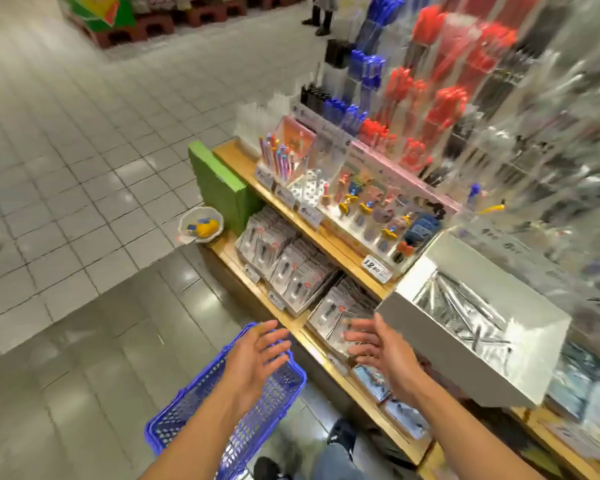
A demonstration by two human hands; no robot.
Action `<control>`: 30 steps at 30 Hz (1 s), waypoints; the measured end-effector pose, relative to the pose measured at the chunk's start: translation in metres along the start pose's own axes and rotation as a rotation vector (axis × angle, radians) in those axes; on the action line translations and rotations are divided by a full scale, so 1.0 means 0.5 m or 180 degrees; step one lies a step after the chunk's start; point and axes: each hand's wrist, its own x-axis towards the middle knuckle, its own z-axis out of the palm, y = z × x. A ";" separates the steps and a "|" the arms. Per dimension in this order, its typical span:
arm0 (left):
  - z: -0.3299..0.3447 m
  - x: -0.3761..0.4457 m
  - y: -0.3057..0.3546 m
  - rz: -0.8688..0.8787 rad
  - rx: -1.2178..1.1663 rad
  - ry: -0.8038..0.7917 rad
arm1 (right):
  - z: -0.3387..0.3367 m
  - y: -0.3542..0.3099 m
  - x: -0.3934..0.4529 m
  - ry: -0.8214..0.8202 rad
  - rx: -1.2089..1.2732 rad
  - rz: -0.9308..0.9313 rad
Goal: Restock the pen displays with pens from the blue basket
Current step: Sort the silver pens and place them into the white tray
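The blue basket point(278, 396) stands on the floor at the bottom centre, partly hidden under my left forearm; I cannot see what lies inside. My left hand point(257, 355) hovers over its far end, fingers spread, holding nothing. My right hand point(385, 348) is open too, beside the near corner of a white box point(520, 368) that holds several silvery pens. The box rests on the wooden shelf point(329, 244). Above it rise clear pen displays point(440, 109) with blue, red and black pens, blurred by motion.
Novelty pens stand in a pink-edged display point(388, 202) on the upper shelf. Packaged items fill the lower shelf point(284, 261). A green box point(219, 185) and a small white bowl point(201, 224) sit at the shelf's left end. Tiled floor spreads left; a person's legs point(321, 15) stand far off.
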 end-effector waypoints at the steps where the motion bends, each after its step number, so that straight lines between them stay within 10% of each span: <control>1: 0.041 0.006 -0.001 -0.0014 0.0107 -0.0104 | -0.040 -0.007 -0.015 0.0115 0.0054 -0.0080; 11: 0.408 0.074 -0.027 -0.0160 0.0849 -0.0988 | -0.358 -0.043 -0.039 0.1068 0.0358 -0.0448; 17: 0.540 0.089 -0.051 -0.0185 0.1243 -0.1037 | -0.467 -0.029 0.040 0.1687 -0.0763 -0.0137; 30: 0.647 0.143 -0.043 -0.0593 0.1948 -0.1130 | -0.474 -0.012 0.112 0.1467 -0.2502 0.0292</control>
